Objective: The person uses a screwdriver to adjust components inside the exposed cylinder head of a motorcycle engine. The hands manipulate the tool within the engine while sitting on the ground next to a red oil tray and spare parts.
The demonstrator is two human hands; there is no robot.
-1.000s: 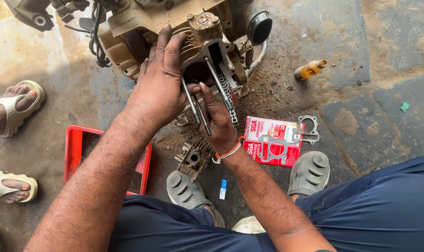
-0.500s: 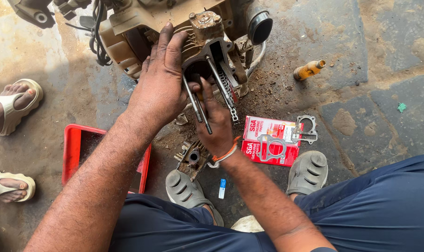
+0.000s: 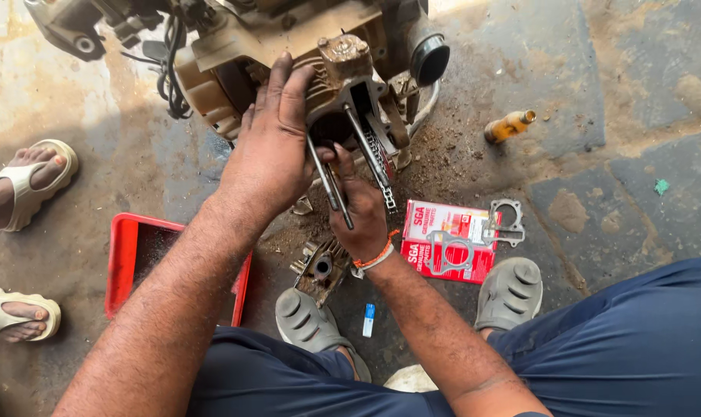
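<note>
Where hands work, red packet nearby.

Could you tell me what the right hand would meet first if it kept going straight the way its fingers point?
Probably the engine. The right hand points up the picture along the long studs, toward the dark opening beside the left hand. Depth is unclear, so it may already touch a stud.

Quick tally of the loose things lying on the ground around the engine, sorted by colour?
Red: 2, the tray and the gasket packet
Amber: 1, the small bottle
Blue and white: 1, the small tube
Grey metal: 2, the engine part and the gasket
Total: 6
</note>
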